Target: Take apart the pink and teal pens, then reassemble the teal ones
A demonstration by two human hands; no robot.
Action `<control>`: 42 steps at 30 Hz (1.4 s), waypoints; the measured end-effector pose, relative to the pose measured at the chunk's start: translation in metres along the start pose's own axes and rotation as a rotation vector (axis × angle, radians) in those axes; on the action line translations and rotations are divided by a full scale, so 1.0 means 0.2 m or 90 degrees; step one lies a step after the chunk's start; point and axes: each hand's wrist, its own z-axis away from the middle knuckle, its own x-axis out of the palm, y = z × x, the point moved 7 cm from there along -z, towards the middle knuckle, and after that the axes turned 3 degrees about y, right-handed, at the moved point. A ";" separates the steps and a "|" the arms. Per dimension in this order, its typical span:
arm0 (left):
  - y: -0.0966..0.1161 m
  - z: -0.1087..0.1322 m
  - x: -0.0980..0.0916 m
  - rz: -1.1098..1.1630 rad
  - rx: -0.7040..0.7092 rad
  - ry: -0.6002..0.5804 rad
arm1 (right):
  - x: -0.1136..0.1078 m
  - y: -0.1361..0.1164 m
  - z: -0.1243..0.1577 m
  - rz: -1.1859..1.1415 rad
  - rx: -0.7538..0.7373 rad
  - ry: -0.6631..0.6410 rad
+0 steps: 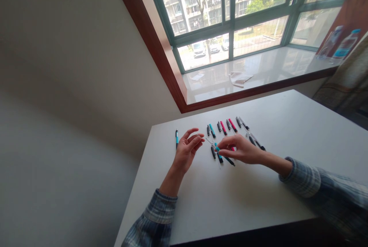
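Note:
My left hand (pixel 185 152) is raised over the white table (pixel 224 201), its thumb and fingertips pinched together. Whatever is between them is too small to make out. Facing it, my right hand (pixel 240 149) grips a teal pen barrel (pixel 217 148), and a thin refill (pixel 210 142) points from it toward the left hand. Below the right hand lie a black pen part (pixel 213 152) and a teal-and-black pen part (pixel 220 158). An assembled teal pen (pixel 176 138) lies just left of my left hand.
Behind my hands runs a row of pen parts: a teal barrel (pixel 212 130), pink barrels (pixel 223 127) and a clear one (pixel 243 122). More black and clear parts (pixel 257 140) lie by my right wrist. The sill (pixel 212 86) holds a crumpled tissue (pixel 240 78) and bottles (pixel 347 43).

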 end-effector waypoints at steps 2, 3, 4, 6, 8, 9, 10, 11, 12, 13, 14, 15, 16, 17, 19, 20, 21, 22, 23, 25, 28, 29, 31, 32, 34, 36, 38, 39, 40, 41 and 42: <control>-0.01 0.00 0.00 0.002 -0.001 -0.006 | 0.00 0.00 0.00 0.001 0.003 -0.003; -0.01 0.00 0.00 0.000 -0.003 -0.012 | 0.00 0.00 0.00 0.001 0.003 -0.004; -0.01 0.00 0.00 -0.002 -0.004 -0.017 | 0.00 0.00 0.00 0.002 0.003 -0.004; -0.02 0.00 0.01 -0.013 -0.005 -0.025 | 0.00 -0.01 0.00 0.004 0.000 -0.005; -0.02 0.00 0.01 -0.029 -0.004 -0.030 | 0.00 -0.02 0.00 0.007 -0.003 -0.006; -0.02 0.00 0.01 -0.038 -0.002 -0.031 | 0.00 -0.03 0.00 0.007 -0.005 -0.007; -0.01 0.00 0.01 -0.045 -0.001 -0.031 | 0.00 -0.03 0.00 0.006 -0.007 -0.010; -0.01 0.00 0.02 -0.050 -0.001 -0.033 | 0.01 -0.03 0.00 0.004 -0.009 -0.013; -0.01 0.01 0.02 -0.054 0.000 -0.034 | 0.01 -0.03 0.00 0.003 -0.010 -0.016; -0.01 0.01 0.02 -0.056 0.000 -0.036 | 0.01 -0.03 0.00 0.003 -0.010 -0.019; -0.01 0.01 0.02 -0.055 -0.001 -0.038 | 0.01 -0.03 0.00 0.003 -0.010 -0.022; -0.01 0.01 0.03 -0.054 -0.002 -0.041 | 0.01 -0.03 0.00 0.004 -0.008 -0.024; -0.01 0.01 0.03 -0.051 -0.004 -0.042 | 0.02 -0.03 0.00 0.005 -0.007 -0.026; -0.01 0.01 0.03 -0.050 -0.005 -0.043 | 0.02 -0.02 0.00 0.006 -0.006 -0.027; -0.01 0.01 0.03 -0.053 -0.005 -0.044 | 0.02 -0.02 0.00 0.009 -0.006 -0.028; -0.01 0.01 0.03 -0.057 -0.004 -0.044 | 0.02 -0.02 0.00 0.010 -0.007 -0.027; -0.01 0.01 0.03 -0.062 -0.002 -0.044 | 0.02 -0.02 0.00 0.012 -0.008 -0.025; -0.01 0.01 0.03 -0.067 0.000 -0.045 | 0.02 -0.02 0.00 0.012 -0.008 -0.024; -0.01 0.01 0.03 -0.071 0.002 -0.046 | 0.02 -0.02 0.00 0.012 -0.008 -0.023; -0.01 0.01 0.03 -0.077 0.003 -0.051 | 0.02 -0.02 0.00 0.011 -0.006 -0.021; -0.01 0.02 0.04 -0.087 0.006 -0.059 | 0.02 -0.01 0.00 0.011 -0.002 -0.021; 0.00 0.02 0.05 -0.091 0.009 -0.061 | 0.02 -0.01 0.00 0.010 -0.002 -0.022; 0.00 0.02 0.05 -0.101 0.016 -0.062 | 0.02 -0.01 0.00 0.009 -0.002 -0.023; 0.00 0.02 0.05 -0.106 0.021 -0.062 | 0.02 -0.01 0.00 0.008 -0.002 -0.022; 0.01 0.02 0.05 -0.117 0.030 -0.065 | 0.02 -0.01 0.01 0.010 -0.003 -0.018; 0.02 0.02 0.06 -0.127 0.040 -0.070 | 0.02 -0.01 0.01 0.012 -0.002 -0.016; 0.03 0.02 0.06 -0.140 0.051 -0.074 | 0.02 -0.01 0.01 0.011 -0.002 -0.016; 0.03 0.02 0.06 -0.146 0.057 -0.073 | 0.02 -0.01 0.01 0.010 -0.001 -0.016; 0.04 0.02 0.05 -0.152 0.063 -0.073 | 0.02 -0.01 0.01 0.008 0.000 -0.016; 0.04 0.02 0.05 -0.158 0.067 -0.073 | 0.02 -0.01 0.01 0.007 0.001 -0.015; 0.04 0.03 0.06 -0.163 0.070 -0.074 | 0.02 -0.01 0.00 0.005 0.002 -0.014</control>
